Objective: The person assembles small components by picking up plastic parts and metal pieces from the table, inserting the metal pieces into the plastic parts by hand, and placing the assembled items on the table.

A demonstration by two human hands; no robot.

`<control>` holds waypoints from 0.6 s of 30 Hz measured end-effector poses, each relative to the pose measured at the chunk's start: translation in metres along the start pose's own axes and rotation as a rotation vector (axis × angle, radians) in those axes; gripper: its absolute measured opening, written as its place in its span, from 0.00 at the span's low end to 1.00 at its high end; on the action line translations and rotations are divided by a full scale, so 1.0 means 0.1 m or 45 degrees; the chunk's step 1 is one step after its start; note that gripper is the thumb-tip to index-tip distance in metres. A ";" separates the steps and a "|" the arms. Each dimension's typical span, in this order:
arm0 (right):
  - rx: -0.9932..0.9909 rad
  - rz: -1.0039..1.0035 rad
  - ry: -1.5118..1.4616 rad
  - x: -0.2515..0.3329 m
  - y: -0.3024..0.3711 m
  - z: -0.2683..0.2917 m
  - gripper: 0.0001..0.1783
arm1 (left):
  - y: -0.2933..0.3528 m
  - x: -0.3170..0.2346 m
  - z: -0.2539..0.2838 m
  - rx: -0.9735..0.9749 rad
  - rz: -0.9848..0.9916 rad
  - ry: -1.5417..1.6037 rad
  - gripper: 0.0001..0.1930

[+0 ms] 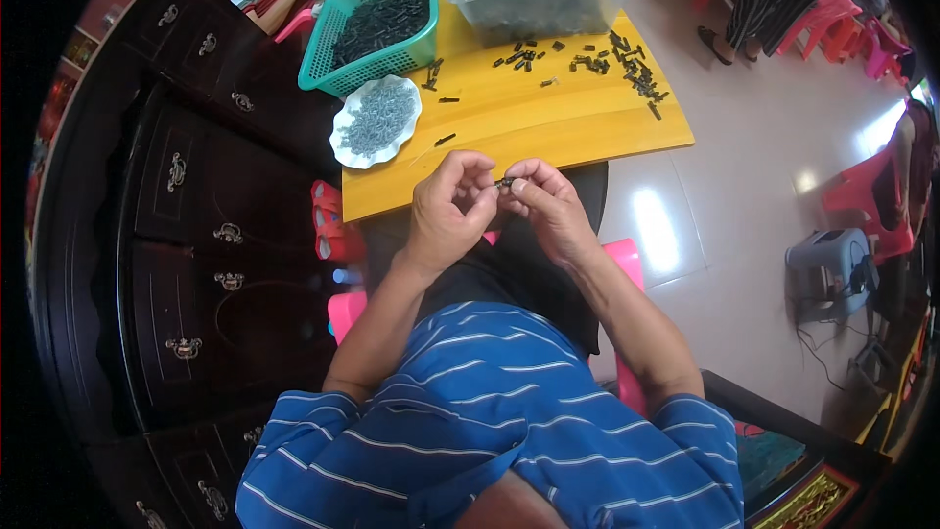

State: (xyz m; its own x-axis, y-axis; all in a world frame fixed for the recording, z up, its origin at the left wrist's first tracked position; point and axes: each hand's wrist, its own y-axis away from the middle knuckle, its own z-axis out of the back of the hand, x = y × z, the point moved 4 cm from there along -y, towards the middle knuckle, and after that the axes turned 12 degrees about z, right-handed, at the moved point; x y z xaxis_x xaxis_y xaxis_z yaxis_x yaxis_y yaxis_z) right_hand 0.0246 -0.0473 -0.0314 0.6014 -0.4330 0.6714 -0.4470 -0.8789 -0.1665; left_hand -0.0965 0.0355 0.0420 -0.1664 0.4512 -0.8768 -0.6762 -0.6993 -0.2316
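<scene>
Just beyond the table's near edge, over my lap, both hands meet. My right hand (551, 208) pinches a small black cylindrical part (504, 182) between thumb and fingers. My left hand (452, 204) is curled, its thumb and fingertips drawn together at the left end of that part; whatever tiny thing they grip is too small to make out. Ahead on the yellow table (509, 122) lie loose black parts (446, 139) of a similar kind. A white scalloped dish (345, 149) full of small clear pieces (380, 118) stands to the left of my hands.
A green basket (323, 73) and a clear plastic tub (529, 15), both holding many black parts, stand at the far side. More black parts (636, 73) are scattered at the right. Dark cabinets (186, 245) line the left. Other people sit beyond, near red stools (827, 24).
</scene>
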 end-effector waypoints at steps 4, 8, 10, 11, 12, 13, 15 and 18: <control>0.037 0.046 0.114 0.00 -0.01 0.00 0.09 | 0.00 0.01 0.05 0.008 -0.024 -0.035 0.16; 0.042 0.076 0.195 0.05 0.01 -0.05 0.09 | -0.01 0.00 0.09 0.052 -0.038 -0.086 0.15; 0.048 0.089 0.242 0.05 0.01 -0.06 0.09 | -0.02 -0.02 0.11 0.058 -0.035 -0.083 0.15; 0.047 0.090 0.240 0.05 0.01 -0.06 0.09 | -0.02 -0.03 0.11 0.057 -0.036 -0.090 0.16; 0.048 0.094 0.251 0.05 0.00 -0.05 0.09 | -0.03 -0.03 0.12 0.056 -0.038 -0.096 0.16; 0.050 0.097 0.260 0.04 0.00 -0.05 0.09 | -0.03 -0.03 0.12 0.056 -0.039 -0.098 0.16; 0.026 0.087 0.239 0.04 0.00 -0.03 0.09 | -0.04 -0.02 0.12 0.045 -0.046 -0.087 0.15; -0.049 0.040 0.154 0.01 -0.02 0.04 0.09 | -0.13 0.15 0.12 -0.113 -0.004 -0.121 0.14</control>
State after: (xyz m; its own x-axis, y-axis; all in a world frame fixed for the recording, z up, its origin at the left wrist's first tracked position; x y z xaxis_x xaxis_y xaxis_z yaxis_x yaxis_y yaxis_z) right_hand 0.0289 -0.0472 -0.0332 0.5036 -0.4312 0.7486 -0.4909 -0.8559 -0.1627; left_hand -0.0983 0.0579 0.0369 -0.2344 0.5013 -0.8329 -0.6115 -0.7421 -0.2745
